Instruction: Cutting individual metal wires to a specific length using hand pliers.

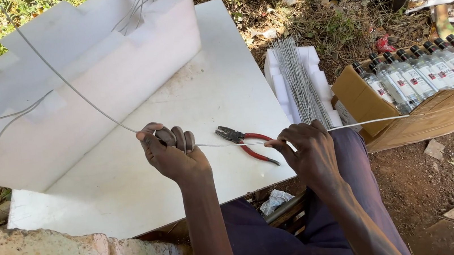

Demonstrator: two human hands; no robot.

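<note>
Both forearms reach forward over the lap. The left hand (pixel 172 153) is fisted round a long thin grey metal wire (pixel 240 142), knuckles up; the right hand (pixel 308 149) pinches the same wire between thumb and fingers. The wire runs roughly level, left to right, above the white slab worktop (pixel 216 83). Red-handled pliers (pixel 246 142) lie between the hands. Beyond, a bundle of straight cut wires (pixel 299 82) rests on white foam, beside a cardboard box of clear glass bottles (pixel 431 73).

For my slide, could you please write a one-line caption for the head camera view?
Two hands, left hand and right hand, pull a wire straight above a white board with red pliers.
</note>
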